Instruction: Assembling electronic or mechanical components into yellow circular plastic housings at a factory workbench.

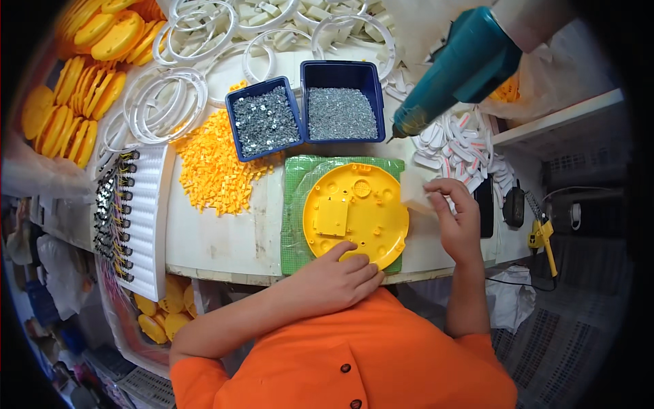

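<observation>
A round yellow plastic casing (pixel 371 218), with moulded posts and a raised rectangular box inside, lies on a green mat (pixel 293 204) at the table's front edge. At its near rim, my left hand (pixel 337 278) grips the casing, the fingers partly curled over the edge. My right hand (pixel 458 218) is raised just to the right, thumb and index finger pinched on a pale translucent sheet-like piece (pixel 414 191). This piece reaches over the casing's right rim; whether they touch I cannot tell.
Behind the mat stand two blue bins, one of dark metal parts (pixel 266 121), one of small screws (pixel 340 112). A teal electric screwdriver (pixel 449 75) hangs at upper right. Left are small orange pieces (pixel 218 163) and a white tray (pixel 153 211); right, white parts (pixel 456 146) and a phone (pixel 487 208).
</observation>
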Demonstrator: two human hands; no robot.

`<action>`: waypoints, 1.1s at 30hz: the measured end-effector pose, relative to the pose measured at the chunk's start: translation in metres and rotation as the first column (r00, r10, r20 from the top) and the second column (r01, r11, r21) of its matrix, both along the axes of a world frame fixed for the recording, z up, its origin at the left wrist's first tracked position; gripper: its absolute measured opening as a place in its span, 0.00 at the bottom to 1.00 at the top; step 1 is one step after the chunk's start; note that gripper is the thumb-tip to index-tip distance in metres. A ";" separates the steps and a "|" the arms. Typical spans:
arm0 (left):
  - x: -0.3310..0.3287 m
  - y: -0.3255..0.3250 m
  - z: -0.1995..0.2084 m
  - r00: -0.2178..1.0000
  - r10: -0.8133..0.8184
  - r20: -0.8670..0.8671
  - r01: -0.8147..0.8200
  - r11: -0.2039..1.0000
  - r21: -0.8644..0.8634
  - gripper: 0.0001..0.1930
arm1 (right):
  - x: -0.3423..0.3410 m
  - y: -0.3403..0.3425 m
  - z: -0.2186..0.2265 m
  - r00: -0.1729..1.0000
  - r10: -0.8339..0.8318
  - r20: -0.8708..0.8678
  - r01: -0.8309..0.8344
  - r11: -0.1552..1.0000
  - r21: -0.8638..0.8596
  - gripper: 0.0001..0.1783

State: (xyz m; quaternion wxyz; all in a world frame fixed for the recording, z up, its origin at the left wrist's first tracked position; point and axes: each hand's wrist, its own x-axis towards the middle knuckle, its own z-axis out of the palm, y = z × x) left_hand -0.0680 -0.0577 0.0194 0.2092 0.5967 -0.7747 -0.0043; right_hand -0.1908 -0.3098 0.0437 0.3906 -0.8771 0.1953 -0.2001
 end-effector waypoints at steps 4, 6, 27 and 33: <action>0.056 0.021 0.007 0.979 0.198 0.042 -0.202 0.971 0.126 0.14 | 0.002 0.008 0.006 0.998 0.052 0.019 -0.050 0.994 -0.099 0.08; 0.080 0.031 0.004 0.946 0.304 0.115 -0.314 0.946 0.080 0.11 | 0.003 0.008 0.004 0.997 0.062 0.040 -0.057 0.991 -0.121 0.08; 0.030 0.024 -0.011 0.898 0.274 -0.345 -0.349 0.920 -0.178 0.11 | 0.053 0.077 -0.017 0.924 0.380 -0.043 -0.364 0.840 -0.403 0.12; 0.069 0.015 -0.005 0.805 0.435 -0.404 -0.515 0.850 -0.112 0.19 | 0.049 0.083 -0.017 0.929 0.367 -0.042 -0.348 0.831 -0.435 0.14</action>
